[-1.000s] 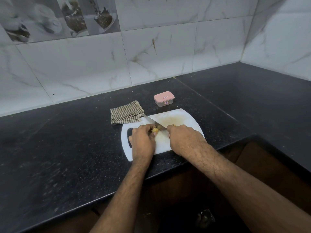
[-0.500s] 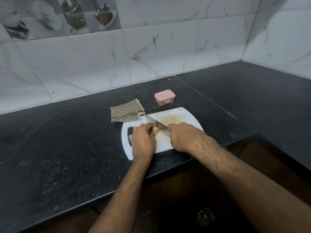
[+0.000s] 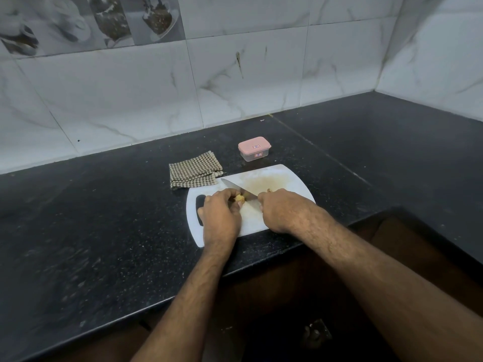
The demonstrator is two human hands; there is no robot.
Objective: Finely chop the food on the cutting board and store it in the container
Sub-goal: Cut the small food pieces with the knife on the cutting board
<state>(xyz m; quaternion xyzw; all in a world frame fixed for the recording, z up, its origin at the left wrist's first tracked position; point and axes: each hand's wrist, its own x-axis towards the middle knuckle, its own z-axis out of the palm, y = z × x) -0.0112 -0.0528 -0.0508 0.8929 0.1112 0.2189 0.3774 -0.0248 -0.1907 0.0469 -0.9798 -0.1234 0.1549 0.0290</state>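
Food for chopping: one small yellowish lump (image 3: 240,197), on white plastic cutting board (image 3: 274,178), near board's middle. Board is the landmark for these notes.

Black speckled stone worktop (image 3: 104,218) carries board at its front edge. Brown-and-white checked cloth (image 3: 194,169), folded, touches board's far left corner. Small clear plastic container with pink lid (image 3: 254,148) sits just beyond board's far edge, lid on.

Left hand (image 3: 220,218) over board's left part, fingers curled round the lump, pinning it. Right hand (image 3: 283,210) over board's right part, fingers clenched on handle of steel knife (image 3: 236,188); blade runs toward board's far left corner, edge at the lump.

Progress, judged: early to middle. Yellowish smear on board's far part suggests some cutting done. No chopped pile visible; hands may hide some. Left: finish chopping, open container, transfer, close.
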